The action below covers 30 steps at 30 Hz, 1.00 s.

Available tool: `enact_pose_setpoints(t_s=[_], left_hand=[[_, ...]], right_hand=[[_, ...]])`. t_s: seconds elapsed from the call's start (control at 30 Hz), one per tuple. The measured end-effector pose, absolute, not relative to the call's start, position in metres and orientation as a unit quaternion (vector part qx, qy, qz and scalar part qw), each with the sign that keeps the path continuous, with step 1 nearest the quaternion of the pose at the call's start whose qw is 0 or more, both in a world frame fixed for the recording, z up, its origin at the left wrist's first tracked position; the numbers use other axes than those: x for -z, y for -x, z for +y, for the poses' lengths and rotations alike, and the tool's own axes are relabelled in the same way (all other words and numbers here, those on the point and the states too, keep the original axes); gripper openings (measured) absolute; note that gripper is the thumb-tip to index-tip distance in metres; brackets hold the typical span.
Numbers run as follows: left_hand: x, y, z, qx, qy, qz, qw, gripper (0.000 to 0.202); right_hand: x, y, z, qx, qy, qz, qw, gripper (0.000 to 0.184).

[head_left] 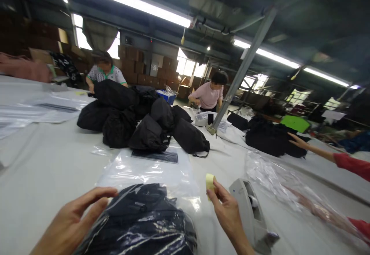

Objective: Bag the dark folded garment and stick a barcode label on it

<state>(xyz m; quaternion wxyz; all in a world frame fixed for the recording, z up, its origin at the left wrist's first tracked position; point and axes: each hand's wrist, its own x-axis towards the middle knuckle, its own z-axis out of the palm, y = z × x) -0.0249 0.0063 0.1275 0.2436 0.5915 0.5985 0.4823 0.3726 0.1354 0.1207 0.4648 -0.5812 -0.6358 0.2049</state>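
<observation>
Left hand [72, 220], lower left, rests open-fingered on the bagged garment [141, 224]. Right hand [228, 212], lower centre, pinches a tape strip [210, 181]; keep the strip flat and uncreased.

Left hand [72, 220] and right hand [228, 212] bare; forearms [242, 244] seemingly unsleeved.

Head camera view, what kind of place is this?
Probably a garment packing workshop: black garments piled on a table, one in a clear plastic bag under the left hand, tape piece in the right hand, cartons behind.
</observation>
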Motion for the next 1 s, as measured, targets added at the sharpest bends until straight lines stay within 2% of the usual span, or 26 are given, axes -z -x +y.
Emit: enact_pose_setpoints(t_s=[0.1, 0.2, 0.3, 0.43, 0.53, 0.63, 0.8, 1.0], left_hand=[[-0.179, -0.020, 0.037, -0.500, -0.524, 0.495, 0.480, 0.063], [-0.200, -0.054, 0.063, -0.546, -0.455, 0.382, 0.590, 0.086], [-0.201, -0.062, 0.074, -0.630, -0.422, 0.334, 0.560, 0.095], [-0.196, -0.048, 0.071, -0.666, -0.438, 0.335, 0.503, 0.087], [-0.195, -0.041, 0.066, -0.636, -0.483, 0.340, 0.497, 0.094], [-0.196, -0.043, 0.064, -0.597, -0.530, 0.337, 0.500, 0.105], [-0.191, -0.058, 0.061, -0.524, -0.613, 0.345, 0.481, 0.103], [-0.188, -0.063, 0.056, -0.500, -0.633, 0.337, 0.485, 0.098]], right_hand=[[-0.162, -0.312, 0.128, -0.280, 0.433, -0.714, 0.474, 0.057], [-0.174, -0.266, 0.116, -0.319, 0.324, -0.764, 0.459, 0.042], [-0.161, -0.241, 0.113, -0.314, 0.253, -0.796, 0.452, 0.035], [-0.144, -0.234, 0.118, -0.276, 0.210, -0.844, 0.409, 0.034], [-0.149, -0.235, 0.118, -0.297, 0.236, -0.831, 0.408, 0.039], [-0.165, -0.235, 0.116, -0.369, 0.304, -0.763, 0.435, 0.045], [-0.189, -0.230, 0.112, -0.500, 0.290, -0.691, 0.434, 0.054], [-0.192, -0.233, 0.100, -0.448, 0.307, -0.688, 0.480, 0.049]])
